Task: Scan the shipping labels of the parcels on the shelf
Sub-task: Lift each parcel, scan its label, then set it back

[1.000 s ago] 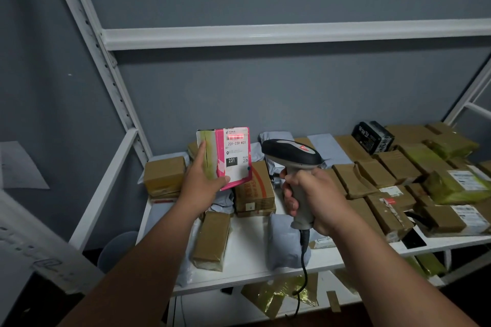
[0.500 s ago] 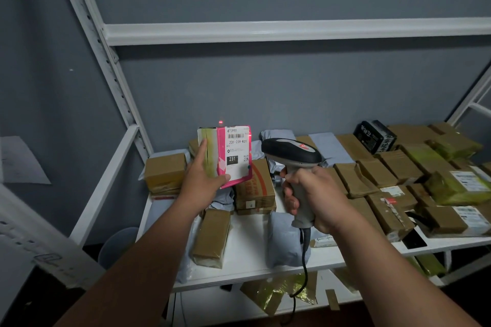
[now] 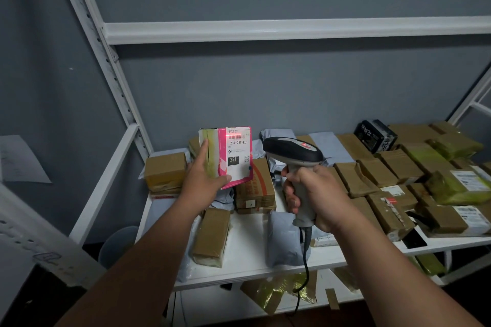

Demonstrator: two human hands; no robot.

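Head view — glossy pink boxy parcel (image 3: 225,158)

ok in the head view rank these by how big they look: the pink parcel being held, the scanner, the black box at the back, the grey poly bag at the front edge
1. grey poly bag and pink parcel: look alike, unsure
2. scanner: nearer the camera, so unsure
3. black box: smallest, but farthest back

Left hand (image 3: 204,180) raised, fingers wrapped (thumb up), right hand (image 3: 316,194) fisted, forearms extended
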